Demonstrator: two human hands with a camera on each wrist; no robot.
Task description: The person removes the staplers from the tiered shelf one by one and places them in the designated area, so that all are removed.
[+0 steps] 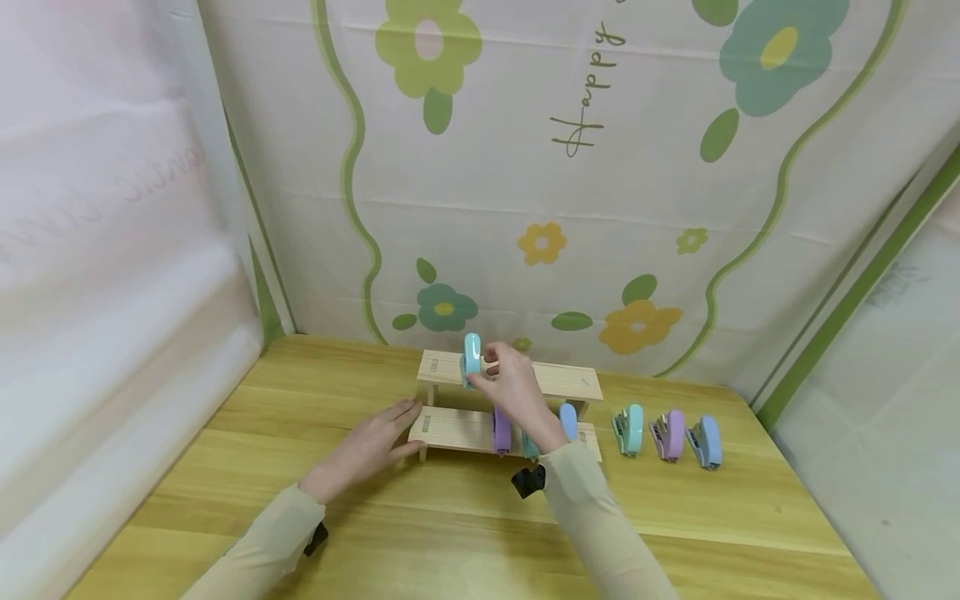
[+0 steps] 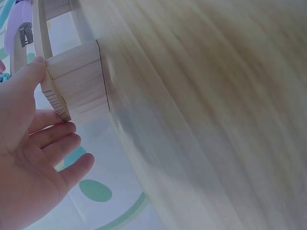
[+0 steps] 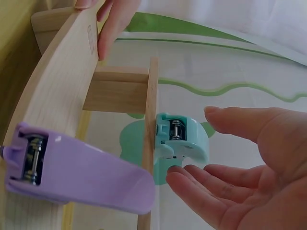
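Note:
A turquoise mini stapler (image 1: 472, 354) stands on the left part of the upper tier (image 1: 566, 381) of a small wooden shelf. My right hand (image 1: 517, 390) is beside it; in the right wrist view the thumb and fingers stand apart around the turquoise stapler (image 3: 187, 139), not closed on it. My left hand (image 1: 367, 446) holds the left end of the lower tier (image 1: 457, 427), thumb at the front edge and index finger at the back edge in the left wrist view. On that tier stand a purple stapler (image 1: 502, 431), a turquoise one mostly hidden by my right wrist, and a blue stapler (image 1: 567, 421).
Right of the shelf, a turquoise stapler (image 1: 628, 430), a light purple stapler (image 1: 668, 435) and a blue stapler (image 1: 705, 442) stand in a row on the wooden table (image 1: 420, 533). A flower-printed cloth (image 1: 465, 183) hangs behind, with more cloth at both sides.

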